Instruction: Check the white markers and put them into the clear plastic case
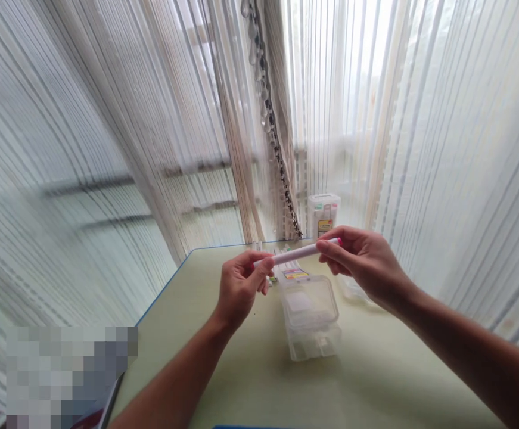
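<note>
the curtain hangs behind the table, where the clear box stands close in front of me, perhaps to keep its inside within reach. above the table, my left hand and right hand each pinch the pen near one of its pink ends, thumb against fingers, seemingly to hold it steady, its right end a little higher, with most of its white length uncovered between them.
</note>
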`<state>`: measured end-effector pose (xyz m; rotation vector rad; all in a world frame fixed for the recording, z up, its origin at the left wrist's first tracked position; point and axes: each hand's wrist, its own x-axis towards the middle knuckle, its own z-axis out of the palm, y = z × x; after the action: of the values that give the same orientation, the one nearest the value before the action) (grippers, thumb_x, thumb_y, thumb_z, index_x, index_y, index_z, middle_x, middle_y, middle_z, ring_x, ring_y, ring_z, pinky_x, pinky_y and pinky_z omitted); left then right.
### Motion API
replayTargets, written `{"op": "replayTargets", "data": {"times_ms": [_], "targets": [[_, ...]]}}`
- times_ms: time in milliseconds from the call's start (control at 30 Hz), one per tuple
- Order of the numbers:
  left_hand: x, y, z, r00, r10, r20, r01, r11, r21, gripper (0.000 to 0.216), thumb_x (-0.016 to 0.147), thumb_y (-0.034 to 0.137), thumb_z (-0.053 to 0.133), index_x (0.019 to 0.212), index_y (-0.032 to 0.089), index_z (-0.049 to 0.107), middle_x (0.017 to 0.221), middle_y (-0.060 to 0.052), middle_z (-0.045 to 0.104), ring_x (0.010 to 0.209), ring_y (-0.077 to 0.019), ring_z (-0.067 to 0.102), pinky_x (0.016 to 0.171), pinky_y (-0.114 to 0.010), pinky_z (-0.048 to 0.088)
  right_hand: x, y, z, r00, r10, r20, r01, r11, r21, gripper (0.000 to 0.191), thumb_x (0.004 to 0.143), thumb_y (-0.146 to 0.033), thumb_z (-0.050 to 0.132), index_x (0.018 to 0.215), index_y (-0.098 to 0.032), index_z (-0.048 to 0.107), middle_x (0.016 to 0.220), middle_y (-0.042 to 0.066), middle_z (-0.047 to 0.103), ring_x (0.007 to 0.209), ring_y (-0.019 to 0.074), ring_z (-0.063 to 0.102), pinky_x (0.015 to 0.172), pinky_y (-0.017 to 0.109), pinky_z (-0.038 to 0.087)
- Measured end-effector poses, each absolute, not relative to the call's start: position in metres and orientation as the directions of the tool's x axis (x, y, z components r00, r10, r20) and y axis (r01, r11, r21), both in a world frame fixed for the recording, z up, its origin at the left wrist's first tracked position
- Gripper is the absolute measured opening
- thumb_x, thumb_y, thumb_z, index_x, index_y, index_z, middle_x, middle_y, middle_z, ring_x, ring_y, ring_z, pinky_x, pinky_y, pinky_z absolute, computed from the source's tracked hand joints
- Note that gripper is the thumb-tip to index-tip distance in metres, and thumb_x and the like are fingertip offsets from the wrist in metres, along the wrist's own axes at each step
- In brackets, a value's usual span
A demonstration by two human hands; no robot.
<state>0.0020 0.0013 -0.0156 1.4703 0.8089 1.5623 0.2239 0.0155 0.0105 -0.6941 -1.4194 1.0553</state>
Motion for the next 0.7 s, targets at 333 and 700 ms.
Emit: {"op": "replayTargets", "data": {"times_ms": [333, 700], "targets": [[0.0007, 0.0026, -0.0156, 0.047, 0.901, 0.432, -0.237, -0.41, 0.881, 0.03, 0.088, 0.036, 0.068, 0.097, 0.009, 0.075, 0.069, -0.003, 0.066, 0.042, -0.0054, 0.048, 0.042, -0.022, 0.043, 0.2289, 0.0213, 0.0051, -0.133, 0.931, 0.339, -0.202, 0.309, -0.929, 0.033, 0.074, -0.044, 0.086, 0.093, -0.018, 0.08, 0.066, 0.007, 0.072, 0.046, 0.0079, 0.055, 0.041, 0.017, 0.035], [0.0005, 0.0002, -0.0109, 0.035, 0.898, 0.439, -0.142, -0.43, 0.892, 0.028, 0.08, 0.035, 0.078, 0.091, 0.009, 0.073, 0.061, 0.001, 0.061, 0.043, -0.0055, 0.049, 0.042, -0.021, 0.04, 0.2249, 0.0198, 0.007, -0.161, 0.94, 0.301, -0.157, 0.276, -0.948, 0.036, 0.066, -0.04, 0.091, 0.088, -0.015, 0.078, 0.066, 0.007, 0.073, 0.043, 0.0083, 0.054, 0.038, 0.018, 0.033]]}}
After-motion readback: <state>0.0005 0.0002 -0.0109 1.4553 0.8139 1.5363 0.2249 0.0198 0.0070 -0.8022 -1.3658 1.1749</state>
